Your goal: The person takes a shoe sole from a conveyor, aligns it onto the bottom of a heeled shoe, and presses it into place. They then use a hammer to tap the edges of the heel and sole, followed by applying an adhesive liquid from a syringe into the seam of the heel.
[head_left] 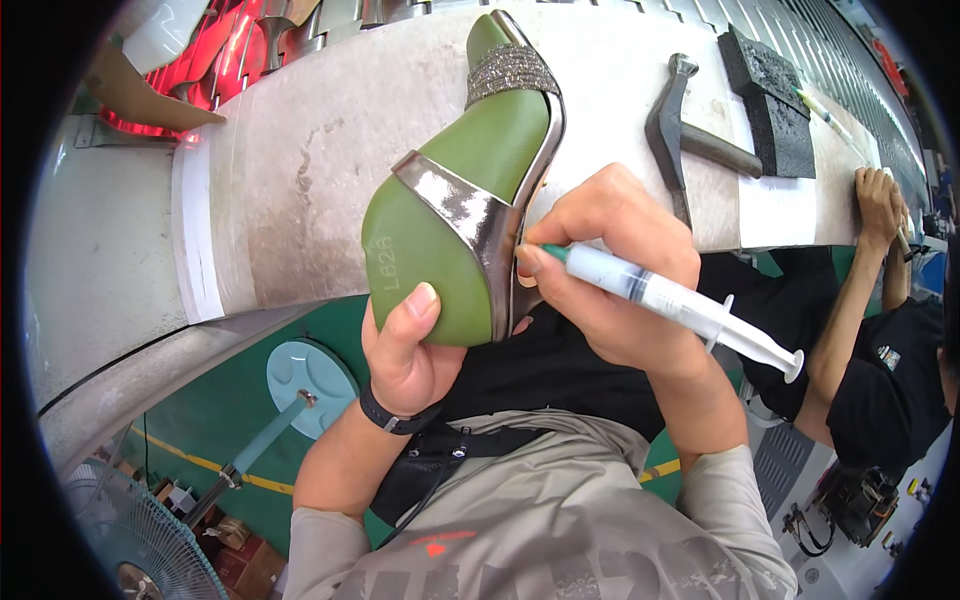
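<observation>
My left hand point(405, 350) is wrapped round the wide heel end of a green shoe last point(420, 255), thumb on top. A shiny metallic strap point(455, 205) crosses the last, and a glittery band point(510, 75) goes round it nearer the far end. A dark sole edge runs along its right side. My right hand point(620, 270) holds a syringe point(680, 305) like a pen, its white plunger pointing down to the right. The green needle hub point(552, 251) is pinched between the fingers, close to the sole edge; the needle tip cannot be made out.
On the pale bench point(290, 170), a hammer point(680, 130) lies right of the last, beside black blocks point(770, 100). Another syringe point(830, 115) rests beyond them. At right is a co-worker's hand point(878, 205). Metal rollers point(810, 40) line the back. A fan point(150, 540) stands lower left.
</observation>
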Demonstrator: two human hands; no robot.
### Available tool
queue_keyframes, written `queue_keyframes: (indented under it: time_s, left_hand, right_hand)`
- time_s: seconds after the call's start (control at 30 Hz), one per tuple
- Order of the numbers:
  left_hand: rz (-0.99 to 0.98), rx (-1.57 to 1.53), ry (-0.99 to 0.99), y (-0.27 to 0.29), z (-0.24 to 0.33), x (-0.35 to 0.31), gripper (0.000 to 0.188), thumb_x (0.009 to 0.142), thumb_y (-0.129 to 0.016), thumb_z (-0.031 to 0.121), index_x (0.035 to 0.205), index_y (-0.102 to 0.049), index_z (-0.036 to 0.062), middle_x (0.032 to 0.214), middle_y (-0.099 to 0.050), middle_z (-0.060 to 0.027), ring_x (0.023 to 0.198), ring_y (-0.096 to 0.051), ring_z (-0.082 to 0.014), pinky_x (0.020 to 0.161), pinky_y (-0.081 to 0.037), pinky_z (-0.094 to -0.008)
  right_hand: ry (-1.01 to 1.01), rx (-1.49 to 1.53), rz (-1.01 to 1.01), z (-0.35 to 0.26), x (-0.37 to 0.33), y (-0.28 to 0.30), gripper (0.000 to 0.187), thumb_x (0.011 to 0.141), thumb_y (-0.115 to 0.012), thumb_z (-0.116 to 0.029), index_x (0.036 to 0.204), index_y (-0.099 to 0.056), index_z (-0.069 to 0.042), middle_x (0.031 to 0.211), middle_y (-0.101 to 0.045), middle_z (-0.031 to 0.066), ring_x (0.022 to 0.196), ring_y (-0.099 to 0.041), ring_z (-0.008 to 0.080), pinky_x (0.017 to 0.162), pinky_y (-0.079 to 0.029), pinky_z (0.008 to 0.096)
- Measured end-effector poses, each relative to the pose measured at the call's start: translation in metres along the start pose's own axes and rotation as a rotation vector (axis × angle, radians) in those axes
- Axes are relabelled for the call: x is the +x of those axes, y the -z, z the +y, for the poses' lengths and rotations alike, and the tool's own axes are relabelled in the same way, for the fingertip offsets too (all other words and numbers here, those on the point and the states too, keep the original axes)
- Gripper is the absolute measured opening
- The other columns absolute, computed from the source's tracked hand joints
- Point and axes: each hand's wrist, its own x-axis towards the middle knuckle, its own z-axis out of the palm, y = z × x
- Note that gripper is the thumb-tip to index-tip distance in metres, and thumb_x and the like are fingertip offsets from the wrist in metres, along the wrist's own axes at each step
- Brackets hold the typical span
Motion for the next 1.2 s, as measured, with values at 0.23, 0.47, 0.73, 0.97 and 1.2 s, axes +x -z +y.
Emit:
queue_keyframes:
  time_s: [0.23,0.47,0.73,0.97,1.2]
  left_hand:
    - [0.059,0.005,0.007,-0.012,0.005,0.001,0.071,0.101,-0.059,0.037,0.154,-0.041,-0.0081,0.141,-0.062,-0.0285,0.122,-0.07,-0.0372,0.09,-0.066,-0.0485]
    - [0.016,-0.002,0.0,-0.004,0.003,0.002,0.072,0.101,-0.06,0.037,0.154,-0.041,-0.0083,0.142,-0.061,-0.0297,0.123,-0.07,-0.0372,0.092,-0.066,-0.0484]
    - [0.055,-0.037,0.025,-0.009,0.005,0.001,0.072,0.101,-0.06,0.036,0.154,-0.041,-0.0089,0.142,-0.061,-0.0293,0.125,-0.069,-0.0366,0.093,-0.065,-0.0489]
    - [0.008,-0.04,-0.01,-0.007,0.004,0.002,0.069,0.102,-0.059,0.033,0.154,-0.04,-0.0092,0.142,-0.061,-0.029,0.122,-0.07,-0.0363,0.093,-0.065,-0.049]
    - [-0.013,-0.047,-0.011,0.003,-0.001,0.001,0.068,0.102,-0.058,0.033,0.154,-0.041,-0.0087,0.142,-0.061,-0.0287,0.123,-0.07,-0.0365,0.093,-0.065,-0.0499]
  right_hand:
    - [-0.103,0.011,0.068,0.0,-0.001,-0.005,0.018,0.08,-0.084,0.004,0.091,-0.071,-0.002,0.084,-0.071,0.0085,0.072,-0.065,0.0215,0.065,-0.05,0.033]
    - [-0.091,0.025,-0.002,-0.004,-0.005,-0.003,0.022,0.076,-0.086,0.004,0.091,-0.072,-0.005,0.085,-0.072,0.0071,0.075,-0.065,0.0238,0.067,-0.05,0.0347]
    - [-0.145,0.035,0.052,-0.004,-0.004,-0.007,0.021,0.078,-0.085,0.005,0.09,-0.071,-0.005,0.083,-0.071,0.0066,0.072,-0.063,0.0234,0.066,-0.049,0.0353]
    - [-0.145,0.033,0.072,-0.001,-0.004,-0.01,0.02,0.078,-0.085,0.005,0.09,-0.072,-0.004,0.083,-0.072,0.0084,0.073,-0.064,0.0243,0.066,-0.05,0.0348]
    - [-0.089,0.056,-0.001,-0.006,-0.006,-0.005,0.024,0.076,-0.085,0.007,0.092,-0.072,-0.004,0.084,-0.071,0.0076,0.072,-0.063,0.0251,0.066,-0.05,0.035]
